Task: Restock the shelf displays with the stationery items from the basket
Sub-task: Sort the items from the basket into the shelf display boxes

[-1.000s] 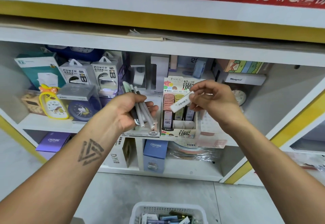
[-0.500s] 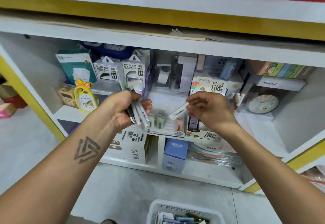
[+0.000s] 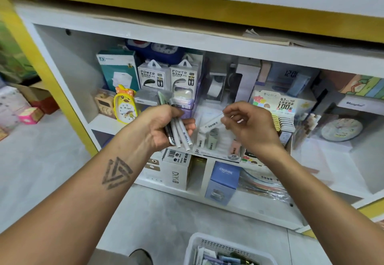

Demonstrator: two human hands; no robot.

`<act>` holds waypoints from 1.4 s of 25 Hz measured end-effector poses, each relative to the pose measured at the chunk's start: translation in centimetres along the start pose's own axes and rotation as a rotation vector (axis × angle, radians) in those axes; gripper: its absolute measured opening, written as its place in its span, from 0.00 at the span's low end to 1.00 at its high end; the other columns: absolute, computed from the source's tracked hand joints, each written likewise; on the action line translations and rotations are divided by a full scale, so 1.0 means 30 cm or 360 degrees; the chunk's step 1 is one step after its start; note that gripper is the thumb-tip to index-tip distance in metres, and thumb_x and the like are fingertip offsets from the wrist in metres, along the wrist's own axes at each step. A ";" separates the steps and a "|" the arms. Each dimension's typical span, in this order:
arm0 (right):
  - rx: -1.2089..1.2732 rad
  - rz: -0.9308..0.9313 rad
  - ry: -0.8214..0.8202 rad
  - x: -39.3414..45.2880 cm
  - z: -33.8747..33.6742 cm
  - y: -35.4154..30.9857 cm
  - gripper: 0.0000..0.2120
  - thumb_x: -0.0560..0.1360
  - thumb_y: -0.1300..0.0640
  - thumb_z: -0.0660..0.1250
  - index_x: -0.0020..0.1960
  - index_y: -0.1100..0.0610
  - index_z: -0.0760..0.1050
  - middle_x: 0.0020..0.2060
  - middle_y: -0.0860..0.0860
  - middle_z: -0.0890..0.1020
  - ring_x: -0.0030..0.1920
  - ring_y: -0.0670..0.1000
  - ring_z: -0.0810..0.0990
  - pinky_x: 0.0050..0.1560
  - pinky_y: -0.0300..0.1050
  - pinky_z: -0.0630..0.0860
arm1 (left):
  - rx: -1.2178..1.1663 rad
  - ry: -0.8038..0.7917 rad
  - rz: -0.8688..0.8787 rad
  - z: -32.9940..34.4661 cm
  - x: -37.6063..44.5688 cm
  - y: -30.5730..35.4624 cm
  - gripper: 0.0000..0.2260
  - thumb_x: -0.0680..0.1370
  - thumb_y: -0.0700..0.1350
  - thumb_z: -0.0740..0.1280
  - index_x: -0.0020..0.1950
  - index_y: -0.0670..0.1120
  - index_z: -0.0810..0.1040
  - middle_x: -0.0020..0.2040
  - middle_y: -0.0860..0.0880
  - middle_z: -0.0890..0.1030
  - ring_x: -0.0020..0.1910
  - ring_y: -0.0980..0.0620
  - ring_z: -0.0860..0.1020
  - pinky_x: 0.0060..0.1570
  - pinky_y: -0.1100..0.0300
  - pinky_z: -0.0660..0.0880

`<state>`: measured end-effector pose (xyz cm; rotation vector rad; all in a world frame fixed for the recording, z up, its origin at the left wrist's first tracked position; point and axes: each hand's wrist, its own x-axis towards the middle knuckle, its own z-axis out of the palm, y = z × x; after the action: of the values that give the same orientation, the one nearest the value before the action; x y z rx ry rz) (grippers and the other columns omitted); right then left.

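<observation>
Shelf (image 3: 116, 122) shifted rightward — grips unchanged

1. The left hand (image 3: 164, 127), gripping a bundle of pens (image 3: 178, 131), is blocking the approach to the power bank boxes (image 3: 166, 76).
2. The right hand (image 3: 249, 127), pinching a white eraser (image 3: 211, 123), is hovering over the eraser display box (image 3: 218, 142), crowding its open top.
3. Bare shelf (image 3: 332, 160) is lying open right of the lead refill display (image 3: 278, 106).
4. The basket (image 3: 199, 244) is sitting on the floor below.

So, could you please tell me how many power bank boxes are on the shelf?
2: one power bank box stands beside the teal box, the other power bank box directly right of it. More may be hidden behind them.
</observation>
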<state>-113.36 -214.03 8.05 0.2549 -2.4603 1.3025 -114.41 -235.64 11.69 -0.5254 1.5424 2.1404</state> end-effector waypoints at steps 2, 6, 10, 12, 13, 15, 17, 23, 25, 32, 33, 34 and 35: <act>-0.0112 -0.0039 0.0121 0.017 0.034 -0.007 0.07 0.74 0.59 0.75 0.51 0.51 0.81 0.40 0.41 0.83 0.41 0.43 0.81 0.46 0.42 0.80 | 0.0000 0.0014 0.0015 -0.014 -0.002 0.003 0.10 0.83 0.38 0.57 0.49 0.36 0.76 0.35 0.40 0.84 0.30 0.47 0.82 0.33 0.56 0.80; -0.0497 -0.0218 -0.0016 0.027 0.104 0.006 0.06 0.77 0.57 0.72 0.54 0.52 0.81 0.43 0.44 0.84 0.41 0.47 0.81 0.45 0.48 0.80 | 0.0008 0.0017 0.0007 -0.034 -0.004 0.006 0.10 0.83 0.38 0.57 0.49 0.36 0.76 0.39 0.40 0.83 0.34 0.46 0.82 0.36 0.52 0.79; -0.0787 -0.0309 -0.0136 0.031 0.151 0.018 0.05 0.77 0.56 0.70 0.53 0.50 0.81 0.43 0.47 0.85 0.42 0.52 0.81 0.44 0.49 0.78 | 0.0004 0.0019 -0.0004 -0.045 0.002 0.009 0.09 0.83 0.38 0.57 0.53 0.36 0.76 0.39 0.39 0.83 0.30 0.47 0.83 0.32 0.55 0.81; -0.0842 -0.0332 -0.0164 0.041 0.153 0.021 0.04 0.77 0.57 0.70 0.50 0.50 0.82 0.42 0.48 0.85 0.42 0.54 0.81 0.42 0.47 0.77 | -0.0007 0.0019 0.0000 -0.053 0.010 0.012 0.09 0.83 0.38 0.57 0.53 0.36 0.76 0.39 0.39 0.84 0.31 0.47 0.83 0.33 0.55 0.82; -0.0863 -0.0320 -0.0207 0.048 0.150 0.024 0.04 0.77 0.58 0.70 0.50 0.51 0.82 0.42 0.48 0.84 0.43 0.54 0.81 0.42 0.47 0.76 | -0.0010 0.0021 0.0004 -0.055 0.012 0.013 0.09 0.83 0.38 0.57 0.52 0.36 0.76 0.39 0.39 0.84 0.32 0.47 0.83 0.33 0.54 0.82; -0.0904 -0.0271 -0.0346 0.058 0.149 0.028 0.08 0.78 0.58 0.68 0.54 0.49 0.83 0.46 0.48 0.84 0.47 0.54 0.80 0.46 0.47 0.76 | -0.0013 0.0010 0.0012 -0.055 0.004 0.015 0.09 0.83 0.38 0.57 0.53 0.36 0.76 0.41 0.39 0.84 0.33 0.46 0.84 0.35 0.53 0.82; -0.1047 -0.0262 -0.0560 0.060 0.151 0.024 0.14 0.80 0.58 0.63 0.61 0.46 0.81 0.54 0.44 0.82 0.53 0.50 0.75 0.51 0.46 0.74 | -0.0019 -0.0039 0.0015 -0.050 -0.003 0.014 0.10 0.83 0.37 0.56 0.58 0.35 0.75 0.44 0.38 0.84 0.37 0.45 0.85 0.38 0.50 0.82; 0.0014 0.0073 -0.0267 0.041 0.115 -0.047 0.10 0.78 0.61 0.67 0.49 0.46 0.83 0.44 0.44 0.82 0.44 0.41 0.78 0.41 0.30 0.72 | -0.0137 -0.0274 -0.0022 -0.003 -0.019 0.015 0.07 0.84 0.37 0.56 0.52 0.38 0.73 0.54 0.33 0.82 0.51 0.39 0.83 0.44 0.40 0.81; 0.0185 0.0116 -0.0146 0.023 0.078 -0.059 0.08 0.77 0.62 0.69 0.48 0.49 0.83 0.45 0.46 0.81 0.44 0.42 0.77 0.40 0.32 0.72 | -0.0131 -0.0333 -0.0024 0.018 -0.013 0.012 0.09 0.83 0.38 0.57 0.60 0.38 0.72 0.57 0.33 0.81 0.51 0.36 0.83 0.44 0.36 0.80; 0.0671 0.0468 -0.0451 -0.001 -0.009 -0.059 0.06 0.77 0.59 0.70 0.52 0.56 0.85 0.51 0.52 0.84 0.53 0.52 0.84 0.58 0.48 0.79 | -0.0035 -0.0503 -0.0084 0.136 -0.016 -0.037 0.05 0.81 0.38 0.64 0.53 0.37 0.78 0.43 0.36 0.84 0.43 0.37 0.85 0.42 0.38 0.81; 0.0812 0.0525 -0.0417 -0.007 -0.023 -0.057 0.06 0.76 0.61 0.71 0.51 0.57 0.85 0.49 0.53 0.86 0.51 0.54 0.86 0.55 0.48 0.81 | -0.0024 -0.0542 -0.0086 0.152 -0.019 -0.042 0.05 0.81 0.38 0.64 0.53 0.37 0.78 0.46 0.34 0.84 0.46 0.36 0.84 0.45 0.37 0.81; 0.0936 0.0578 -0.0359 -0.011 -0.042 -0.057 0.05 0.75 0.63 0.71 0.49 0.58 0.85 0.47 0.55 0.87 0.48 0.54 0.86 0.50 0.45 0.82 | -0.0020 -0.0593 -0.0086 0.167 -0.022 -0.044 0.06 0.81 0.38 0.64 0.54 0.37 0.79 0.49 0.33 0.84 0.49 0.34 0.84 0.47 0.35 0.79; 0.1018 0.0634 -0.0285 -0.013 -0.061 -0.057 0.05 0.75 0.64 0.71 0.47 0.58 0.86 0.45 0.56 0.87 0.45 0.55 0.86 0.45 0.43 0.82 | -0.0022 -0.0638 -0.0075 0.181 -0.027 -0.045 0.06 0.80 0.38 0.64 0.54 0.38 0.79 0.51 0.33 0.83 0.50 0.34 0.83 0.48 0.33 0.78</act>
<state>-112.06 -213.48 10.16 0.0280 -2.2219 2.3144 -113.23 -230.22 12.73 -0.1210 1.2788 2.0647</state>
